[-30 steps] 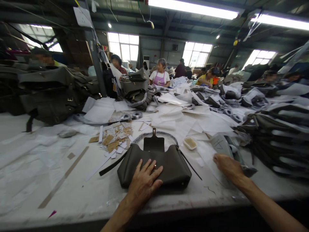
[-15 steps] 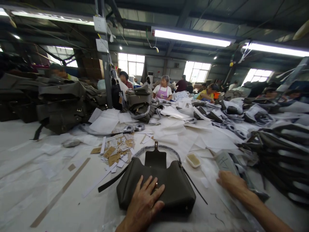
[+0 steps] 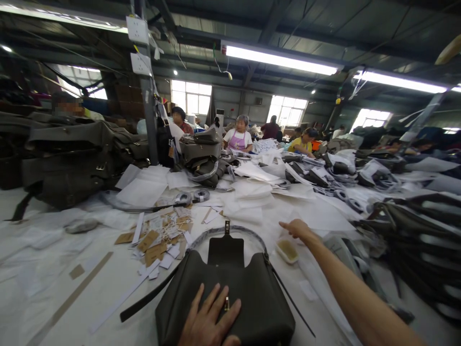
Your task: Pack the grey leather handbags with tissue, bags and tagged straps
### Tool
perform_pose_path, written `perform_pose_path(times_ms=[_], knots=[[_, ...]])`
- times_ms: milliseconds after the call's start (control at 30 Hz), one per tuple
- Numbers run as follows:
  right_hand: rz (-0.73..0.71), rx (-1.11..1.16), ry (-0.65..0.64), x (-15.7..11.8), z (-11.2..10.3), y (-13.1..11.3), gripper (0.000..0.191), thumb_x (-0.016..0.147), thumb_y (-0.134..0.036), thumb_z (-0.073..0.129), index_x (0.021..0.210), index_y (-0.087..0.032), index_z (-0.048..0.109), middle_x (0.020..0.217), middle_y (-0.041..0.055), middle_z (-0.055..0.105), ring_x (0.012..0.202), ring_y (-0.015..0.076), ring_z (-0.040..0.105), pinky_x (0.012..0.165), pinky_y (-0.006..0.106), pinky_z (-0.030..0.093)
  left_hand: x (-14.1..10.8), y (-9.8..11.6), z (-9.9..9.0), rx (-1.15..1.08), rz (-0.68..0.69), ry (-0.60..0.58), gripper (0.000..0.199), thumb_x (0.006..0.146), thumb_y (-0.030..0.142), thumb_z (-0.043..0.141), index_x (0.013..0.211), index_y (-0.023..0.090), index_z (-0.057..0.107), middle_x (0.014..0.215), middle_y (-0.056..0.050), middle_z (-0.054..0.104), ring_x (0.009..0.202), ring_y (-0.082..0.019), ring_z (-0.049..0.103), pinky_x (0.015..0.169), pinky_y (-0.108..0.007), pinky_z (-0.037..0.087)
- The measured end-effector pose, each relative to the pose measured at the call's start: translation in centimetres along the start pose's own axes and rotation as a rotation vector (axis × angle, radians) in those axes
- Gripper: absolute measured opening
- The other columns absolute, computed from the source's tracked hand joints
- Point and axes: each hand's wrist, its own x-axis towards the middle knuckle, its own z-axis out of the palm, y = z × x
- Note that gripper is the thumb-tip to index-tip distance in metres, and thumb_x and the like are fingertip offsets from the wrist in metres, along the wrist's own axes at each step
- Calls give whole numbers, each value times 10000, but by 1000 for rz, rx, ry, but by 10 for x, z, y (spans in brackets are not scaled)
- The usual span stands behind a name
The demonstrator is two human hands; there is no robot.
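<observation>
A dark olive handbag (image 3: 259, 293) lies on the white table, its flap (image 3: 226, 251) folded back away from me and its wrapped strap looped behind. My left hand (image 3: 212, 315) rests on the bag's front with fingers spread, beside the small gold clasp (image 3: 226, 303). Beyond the bag's right side, my right hand (image 3: 297, 228) is over white sheets, just behind a small dish (image 3: 287, 251) of yellowish stuff. Its index finger points left and the other fingers look curled; whether anything is in them is hidden.
Tags and cards (image 3: 156, 245) lie left of the bag. White foam sheets (image 3: 254, 190) cover the table's middle. Dark bags are piled at the left (image 3: 72, 158) and right (image 3: 414, 240). A metal post (image 3: 147, 105) stands at back left. Several people sit beyond.
My right hand has moved left and farther forward, from the grey wrapped item to behind the dish. My left hand still rests on the bag. The view has shifted, so the bag appears lower and larger.
</observation>
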Motion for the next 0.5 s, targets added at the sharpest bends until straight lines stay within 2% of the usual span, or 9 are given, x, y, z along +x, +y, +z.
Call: perform_pose_path(times_ms=[67,133,233,300,400,467,500], knots=[[40,112,12,9,15,-3,388,819,-444,637,597,-125,643,566,93,646,528,179,616,523,270,447,1,-1,1,21,24,1,521,908,658,438,1280,335,607,1107,-11,719,1062,-188,624,1182,-417,168],[52,220,83,11,25,-7,336,797,-426,650,632,-134,645,544,58,626,509,154,585,500,246,432,1,-2,1,26,29,-13,542,902,676,423,1284,337,605,1110,-14,718,1063,-194,626,1188,-434,150],[40,347,257,8,20,-13,295,774,-429,633,725,-140,662,572,30,620,543,156,574,516,243,434,-2,1,0,-4,-3,-29,540,911,659,426,1302,325,591,1132,-27,712,1093,-204,620,1176,-423,199],[32,405,406,5,0,-17,342,793,-446,570,802,-118,669,645,54,640,604,183,583,557,271,451,-6,5,0,-51,-50,-62,547,915,644,434,1333,316,564,1180,-37,697,1136,-214,603,1172,-425,213],[-1,455,651,-12,-43,-26,460,809,-458,499,1004,-64,636,874,136,669,777,240,598,683,336,476,-11,15,1,-151,-135,-137,571,916,618,458,1395,310,498,1285,-55,643,1215,-237,561,1161,-451,246],[-114,466,751,-37,-68,-37,489,789,-483,526,1068,-90,606,984,139,658,854,253,596,752,359,479,-11,22,-1,-228,-232,-178,553,921,595,473,1408,333,473,1331,-55,611,1243,-246,543,1143,-478,283],[-218,457,766,-54,-77,-44,457,765,-497,563,1027,-126,610,976,111,659,855,249,601,765,358,483,-11,24,-3,-272,-284,-204,532,926,582,477,1404,350,471,1344,-50,602,1248,-248,540,1133,-494,301]])
